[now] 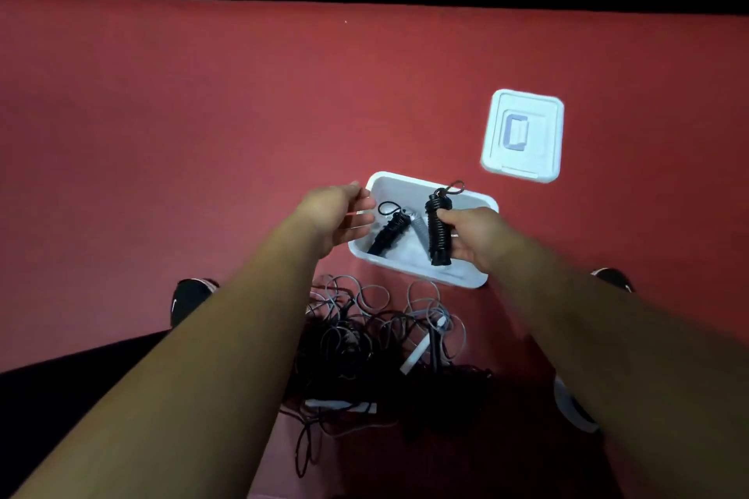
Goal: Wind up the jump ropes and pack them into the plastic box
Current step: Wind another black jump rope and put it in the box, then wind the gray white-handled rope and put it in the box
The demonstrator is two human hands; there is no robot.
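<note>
Right now the right hand grips a wound black jump rope upright over the plastic box, fingers curled round its middle. The left hand hovers at the box's left rim, fingers loosely spread, holding nothing; whether it touches the rim I cannot tell. Inside the box lie another wound black bundle and a grey one beside it. I would lay this rope flat in the box's free right side, alongside the others, with its loose loop tucked in. A tangle of unwound ropes sits between the box and the person; the lid lies beyond the box.
</note>
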